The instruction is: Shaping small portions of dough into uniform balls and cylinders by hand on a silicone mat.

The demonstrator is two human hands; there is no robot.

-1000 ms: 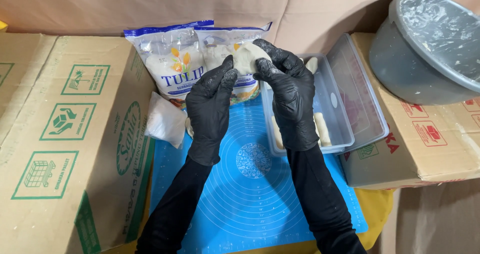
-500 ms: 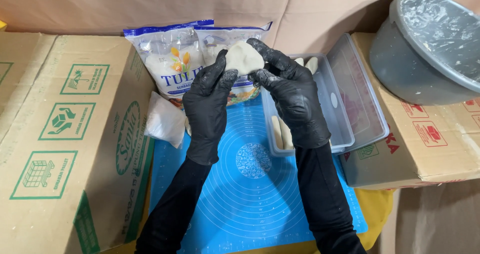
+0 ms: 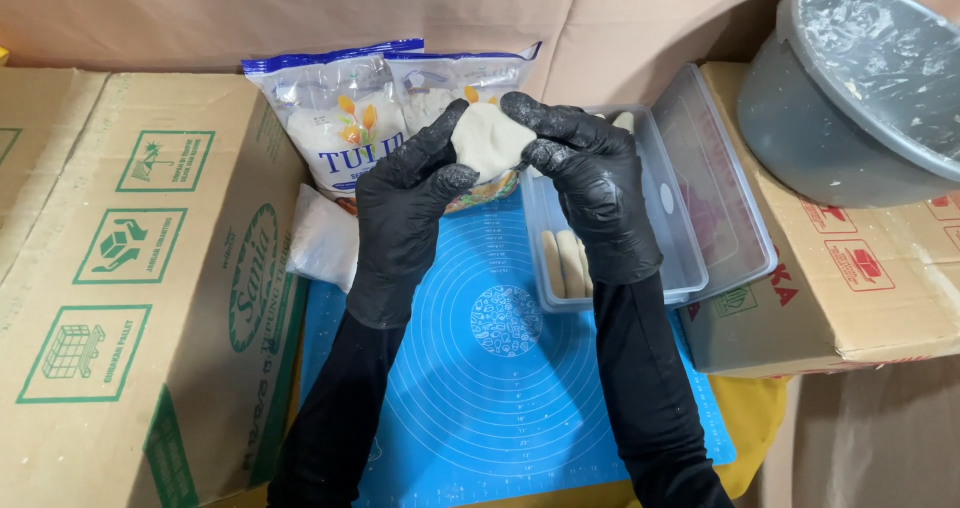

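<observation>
- A pale dough disc (image 3: 488,141) is held up in the air above the far edge of the blue silicone mat (image 3: 500,368), in front of the flour bags (image 3: 340,118).
- The disc is pinched at its left rim by the left hand (image 3: 405,203), fingers closed on it.
- Its top and right rim are wrapped by the right hand (image 3: 590,183), curled shut over the dough.
- The disc lies between both hands, equally near to each, its flat face turned toward the camera.
- The clear plastic container (image 3: 640,218) with shaped dough pieces (image 3: 565,263) is set just right of and below the hands.

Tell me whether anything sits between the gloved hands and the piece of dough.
Nothing visible does. The left hand and right hand, both in black gloves, already grip the flattened dough piece directly, holding it up above the blue silicone mat.
</observation>
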